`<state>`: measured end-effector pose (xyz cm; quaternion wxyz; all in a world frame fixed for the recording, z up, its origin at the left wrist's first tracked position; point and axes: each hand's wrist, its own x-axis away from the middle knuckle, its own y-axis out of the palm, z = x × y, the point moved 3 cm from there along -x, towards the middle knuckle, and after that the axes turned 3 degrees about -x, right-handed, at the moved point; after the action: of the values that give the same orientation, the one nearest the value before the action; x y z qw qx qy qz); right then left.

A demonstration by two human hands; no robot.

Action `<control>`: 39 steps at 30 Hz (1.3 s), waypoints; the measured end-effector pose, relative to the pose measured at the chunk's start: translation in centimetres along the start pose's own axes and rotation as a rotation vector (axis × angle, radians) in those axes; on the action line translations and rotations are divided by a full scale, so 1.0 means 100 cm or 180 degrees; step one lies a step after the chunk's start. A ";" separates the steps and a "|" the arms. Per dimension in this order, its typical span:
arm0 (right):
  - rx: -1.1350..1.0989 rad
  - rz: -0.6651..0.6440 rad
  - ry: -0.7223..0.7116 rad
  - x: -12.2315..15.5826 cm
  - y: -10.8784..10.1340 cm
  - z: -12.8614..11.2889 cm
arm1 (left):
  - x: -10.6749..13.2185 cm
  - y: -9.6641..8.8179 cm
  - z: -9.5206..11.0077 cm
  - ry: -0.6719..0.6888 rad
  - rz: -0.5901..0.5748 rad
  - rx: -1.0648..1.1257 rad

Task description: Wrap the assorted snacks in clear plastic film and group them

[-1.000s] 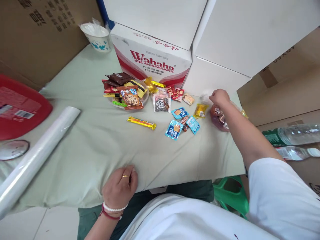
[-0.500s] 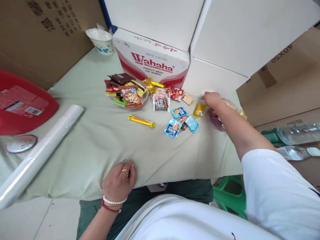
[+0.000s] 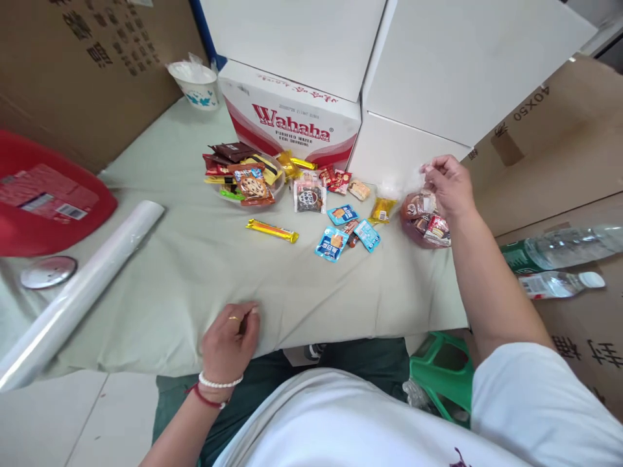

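My right hand (image 3: 450,185) is raised above a clear round bowl (image 3: 411,235) of wrapped snacks at the right, thumb and fingers pinched together. Something pale and see-through shows at the fingertips, too small to name. My left hand (image 3: 231,340) rests loosely curled at the table's front edge, with nothing in it. To the left of the bowl lie a gold packet (image 3: 382,210), a pale biscuit packet (image 3: 360,189) and several blue snack packets (image 3: 331,243). A yellow snack bar (image 3: 272,231) lies on its own. Another bowl (image 3: 260,202) is heaped with snacks, a cookie packet (image 3: 253,183) in front.
Behind stand a Wahaha carton (image 3: 296,123) and white boxes (image 3: 413,71). At left are a paper cup (image 3: 197,87), a red container (image 3: 48,194), a round metal lid (image 3: 48,272) and a roll of plastic film (image 3: 87,285). Bottles (image 3: 559,250) lie right, by a green stool (image 3: 440,366).
My right hand has moved right and up from beside the white box to above the right bowl, uncovering its snacks. The view has shifted slightly. My left hand stays at the table edge.
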<state>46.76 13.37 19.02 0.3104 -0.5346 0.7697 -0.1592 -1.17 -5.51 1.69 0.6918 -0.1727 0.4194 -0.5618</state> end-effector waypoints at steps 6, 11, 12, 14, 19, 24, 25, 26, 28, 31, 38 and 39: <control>-0.2249 -0.0536 0.0993 0.118 0.056 -0.039 | -0.009 0.019 0.049 -0.2203 -0.0776 0.2630; -0.2992 -0.0783 0.1653 0.192 0.124 -0.057 | -0.021 0.042 0.106 -0.2975 -0.1955 0.4597; -0.3026 -0.0789 0.1699 0.201 0.134 -0.058 | -0.021 0.043 0.115 -0.2962 -0.2210 0.4772; -0.3125 -0.0758 0.1756 0.214 0.146 -0.057 | -0.017 0.047 0.126 -0.2899 -0.2518 0.4869; -0.3430 -0.0804 0.1909 0.225 0.143 -0.034 | -0.011 0.050 0.105 -0.2843 -0.1605 0.4111; -0.2386 -0.0859 0.1226 0.220 0.127 -0.032 | -0.015 0.040 0.086 -0.2259 -0.1209 0.3256; -0.2087 -0.1067 0.1010 0.220 0.128 -0.037 | -0.015 0.039 0.086 -0.2177 -0.1311 0.3182; -0.1843 -0.1342 0.0816 0.220 0.132 -0.043 | -0.015 0.039 0.087 -0.2105 -0.1415 0.3148; -0.1582 -0.1902 0.0565 0.222 0.142 -0.051 | -0.014 0.041 0.086 -0.1983 -0.1508 0.3113; -0.1567 -0.1926 0.0599 0.224 0.153 -0.053 | -0.015 0.043 0.073 -0.1983 -0.1126 0.2941; -0.1809 -0.1117 0.1464 0.230 0.155 -0.035 | -0.014 0.040 0.040 -0.2559 -0.0645 0.2999; -0.1863 -0.1043 0.1544 0.230 0.155 -0.034 | -0.013 0.039 0.040 -0.2679 -0.0636 0.3133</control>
<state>27.91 -2.33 5.57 -0.0746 -0.6627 0.7381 -0.1023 4.38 -3.99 1.75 0.7395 -0.0791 -0.2114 -0.6342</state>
